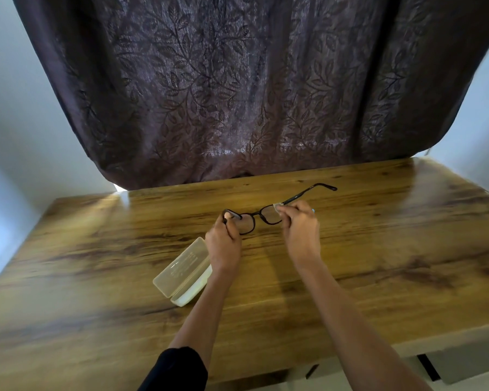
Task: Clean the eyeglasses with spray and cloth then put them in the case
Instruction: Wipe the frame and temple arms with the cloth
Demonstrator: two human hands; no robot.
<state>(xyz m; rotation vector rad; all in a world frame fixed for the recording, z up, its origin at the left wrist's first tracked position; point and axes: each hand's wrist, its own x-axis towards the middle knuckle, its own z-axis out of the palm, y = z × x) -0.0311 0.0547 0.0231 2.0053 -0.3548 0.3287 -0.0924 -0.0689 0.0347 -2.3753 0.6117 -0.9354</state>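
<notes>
Dark-framed eyeglasses (259,214) are held above the wooden table (378,249), one temple sticking out toward the far right. My left hand (223,245) grips the left end of the frame. My right hand (299,231) pinches a small pale cloth (278,206) against the right lens near the hinge. A translucent glasses case (181,270) lies open on the table just left of my left wrist, which partly covers it. No spray bottle can be seen.
A dark leaf-patterned curtain (237,94) hangs behind the table's far edge. Pale walls stand on both sides. The near table edge runs along the bottom right, with white drawers (449,368) below it.
</notes>
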